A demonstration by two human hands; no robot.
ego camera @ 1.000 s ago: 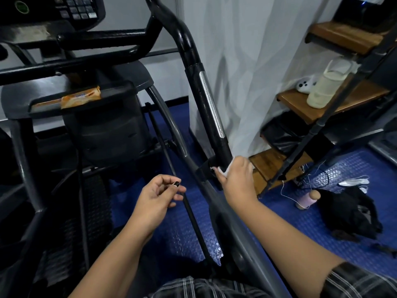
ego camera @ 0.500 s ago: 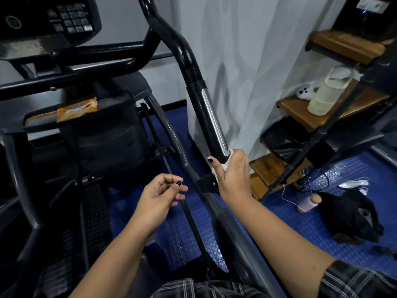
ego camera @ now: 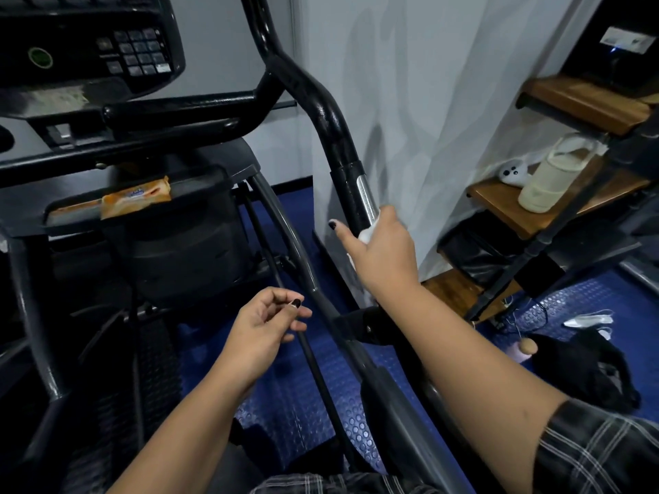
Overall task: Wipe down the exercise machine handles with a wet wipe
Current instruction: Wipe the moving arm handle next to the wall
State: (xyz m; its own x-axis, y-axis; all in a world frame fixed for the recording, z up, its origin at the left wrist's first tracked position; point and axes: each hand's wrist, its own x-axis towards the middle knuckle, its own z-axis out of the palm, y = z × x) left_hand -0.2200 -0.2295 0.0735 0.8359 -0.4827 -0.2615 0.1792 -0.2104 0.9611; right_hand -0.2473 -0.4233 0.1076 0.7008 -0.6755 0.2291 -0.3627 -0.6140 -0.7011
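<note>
The machine's black right handle (ego camera: 333, 137) rises from lower centre to the top of the view, with a silver sensor strip (ego camera: 367, 197) on its grip. My right hand (ego camera: 383, 251) is wrapped around that grip just below the strip, pressing a white wet wipe (ego camera: 367, 234) against the bar; only a bit of the wipe shows between my fingers. My left hand (ego camera: 265, 328) hovers lower, left of the handle, fingers loosely curled with nothing in them.
The console (ego camera: 107, 48) with its keypad is at top left. An orange wipes pack (ego camera: 135, 197) lies on the machine's tray. A white curtain (ego camera: 445, 119) hangs right of the handle. Wooden steps (ego camera: 499, 205) hold a cream jug and a white controller. Dark clothing lies on the blue floor mat.
My right hand has slid the wipe up the handle, from the joint at its base to the lower end of the silver strip. My left hand stays put.
</note>
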